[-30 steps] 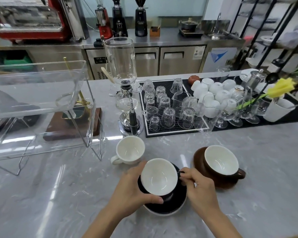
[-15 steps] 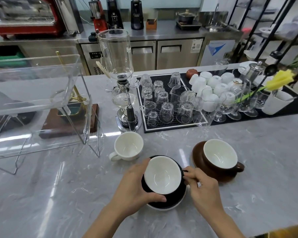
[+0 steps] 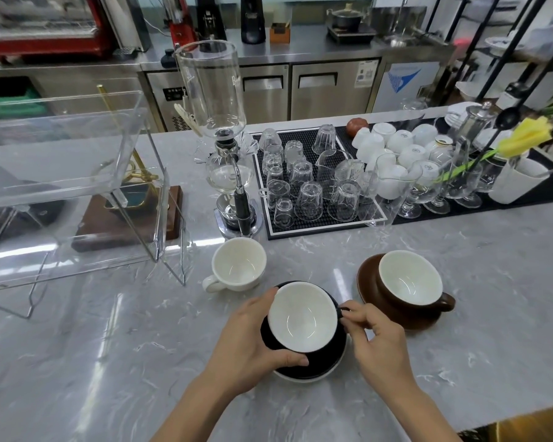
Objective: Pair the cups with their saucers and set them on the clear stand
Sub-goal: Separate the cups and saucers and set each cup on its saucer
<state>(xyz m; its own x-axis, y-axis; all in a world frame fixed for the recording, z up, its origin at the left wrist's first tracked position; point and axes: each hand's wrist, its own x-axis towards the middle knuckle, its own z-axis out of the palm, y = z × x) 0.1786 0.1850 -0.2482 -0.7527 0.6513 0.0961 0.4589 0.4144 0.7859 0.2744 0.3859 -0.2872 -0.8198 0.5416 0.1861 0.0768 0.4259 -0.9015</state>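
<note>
Cup, black, sits on its saucer near you: left hand cups its side, right hand seemingly pinches the handle. Lift both level toward the clear stand.

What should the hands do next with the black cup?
Probably lift the black cup together with its black saucer toward the clear stand. The left hand holds the cup's side, the right hand pinches its handle, and the stand holds no cups.

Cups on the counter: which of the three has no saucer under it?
The white cup, beside the clear stand. It sits directly on the marble; the black cup and the brown cup each rest on matching saucers.
</note>
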